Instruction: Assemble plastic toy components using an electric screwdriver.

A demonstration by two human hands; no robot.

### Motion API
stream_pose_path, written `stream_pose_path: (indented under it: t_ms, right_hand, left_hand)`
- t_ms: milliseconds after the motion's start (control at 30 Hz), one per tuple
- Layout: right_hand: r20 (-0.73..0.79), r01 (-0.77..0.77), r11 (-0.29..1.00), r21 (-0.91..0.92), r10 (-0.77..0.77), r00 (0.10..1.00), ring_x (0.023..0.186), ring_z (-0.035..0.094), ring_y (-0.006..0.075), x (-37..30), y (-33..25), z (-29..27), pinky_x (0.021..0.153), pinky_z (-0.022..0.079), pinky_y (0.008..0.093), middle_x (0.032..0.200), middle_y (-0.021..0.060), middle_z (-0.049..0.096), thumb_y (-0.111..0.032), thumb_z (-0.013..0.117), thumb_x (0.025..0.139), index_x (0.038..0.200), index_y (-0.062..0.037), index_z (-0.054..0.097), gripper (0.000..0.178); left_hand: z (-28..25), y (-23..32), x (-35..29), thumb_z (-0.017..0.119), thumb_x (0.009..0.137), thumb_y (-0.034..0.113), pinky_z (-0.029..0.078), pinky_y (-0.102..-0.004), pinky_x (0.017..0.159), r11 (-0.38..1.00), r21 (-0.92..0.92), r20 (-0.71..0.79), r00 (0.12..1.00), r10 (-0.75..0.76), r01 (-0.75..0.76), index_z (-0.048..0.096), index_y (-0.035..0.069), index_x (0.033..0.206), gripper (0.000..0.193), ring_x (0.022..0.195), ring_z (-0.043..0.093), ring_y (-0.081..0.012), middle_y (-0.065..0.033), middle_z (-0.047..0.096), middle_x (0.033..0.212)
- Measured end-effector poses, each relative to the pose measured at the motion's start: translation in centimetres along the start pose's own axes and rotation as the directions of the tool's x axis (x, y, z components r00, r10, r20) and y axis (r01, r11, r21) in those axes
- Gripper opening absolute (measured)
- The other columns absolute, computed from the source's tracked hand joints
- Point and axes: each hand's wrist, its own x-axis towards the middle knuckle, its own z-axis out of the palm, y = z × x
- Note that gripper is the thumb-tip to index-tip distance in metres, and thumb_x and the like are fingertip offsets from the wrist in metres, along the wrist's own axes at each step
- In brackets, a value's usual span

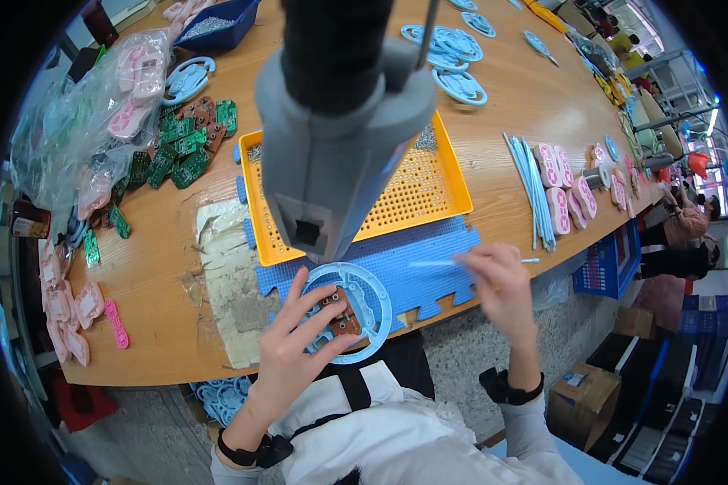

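A light blue plastic steering-wheel-shaped part (pixel 384 311) lies at the table's near edge, partly on a blue foam mat (pixel 433 279). Inside its ring sits a brown circuit board (pixel 346 322). My left hand (pixel 287 343) reaches over the ring, its thumb and fingers closed about the board's edges and its index finger stretched out. To the right, my right hand (pixel 500 287) pinches a thin light blue stick (pixel 429 263) above the mat's right side; the stick points left toward the wheel. A big grey tool (pixel 332 162) hangs in front, hiding part of the yellow tray (pixel 461 190).
Green and brown circuit boards (pixel 190 144) lie at the left beside a clear bag (pixel 65 153). More blue sticks (pixel 530 194) and pink-and-white parts (pixel 558 210) lie right. Blue wheel parts (pixel 449 48) are at the back. A blue bin (pixel 218 28) holds small metal pieces. Co-workers (pixel 679 218) are far right.
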Motion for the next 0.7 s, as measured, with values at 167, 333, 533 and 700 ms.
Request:
stream_pose_path:
  t_ms: [167, 333, 533, 700]
  right_hand:
    - [0.074, 0.117, 0.991, 0.064, -0.122, 0.990, 0.082, 0.057, 0.0176, -1.7, -1.2, 3.0, 0.086, 0.033, 0.0332, 0.086, 0.0016, 0.063, 0.001, 0.068, 0.075, 0.098, -0.0100, 0.072, 0.026]
    - [0.056, 0.101, 0.976, 0.193, -0.114, 0.992, 0.080, 0.056, 0.0176, -1.6, -1.9, 4.5, 0.086, 0.033, 0.0333, 0.087, 0.0009, 0.063, 0.003, 0.066, 0.072, 0.096, -0.0106, 0.073, 0.029]
    - [0.040, 0.179, 0.983, 0.047, -0.181, 0.983, 0.078, 0.056, 0.0179, -0.6, -1.9, 4.3, 0.086, 0.033, 0.0359, 0.084, 0.0009, 0.063, 0.004, 0.065, 0.069, 0.092, -0.0109, 0.074, 0.028]
    - [0.084, 0.185, 0.981, 0.053, -0.189, 0.978, 0.078, 0.056, 0.0184, -0.3, -1.4, 4.2, 0.084, 0.035, 0.0351, 0.083, 0.0017, 0.063, 0.003, 0.066, 0.070, 0.088, -0.0102, 0.074, 0.025]
  left_hand:
    - [0.2, -0.3, -0.2, 0.083, 0.065, 0.009, 0.043, -0.0485, 0.101, 0.998, -0.061, -0.017, 1.000, 0.001, -0.002, 0.070, 0.003, 0.103, 0.042, 0.131, 0.042, -0.0430, -0.0130, 0.061, 0.121]
    - [0.1, -0.1, -0.1, 0.083, 0.066, 0.015, 0.048, -0.0469, 0.096, 0.999, 0.008, -0.020, 0.999, 0.049, -0.049, 0.070, 0.007, 0.105, 0.043, 0.127, 0.047, -0.0420, -0.0100, 0.062, 0.119]
    - [0.4, 0.3, 0.1, 0.082, 0.068, 0.018, 0.050, -0.0455, 0.092, 0.981, 0.161, 0.001, 0.994, 0.106, -0.104, 0.068, 0.004, 0.102, 0.040, 0.125, 0.048, -0.0430, -0.0103, 0.061, 0.119]
    - [0.6, 0.6, 0.2, 0.081, 0.068, 0.018, 0.050, -0.0459, 0.092, 0.977, 0.182, 0.007, 0.994, 0.114, -0.113, 0.068, 0.002, 0.100, 0.038, 0.125, 0.048, -0.0431, -0.0110, 0.060, 0.119]
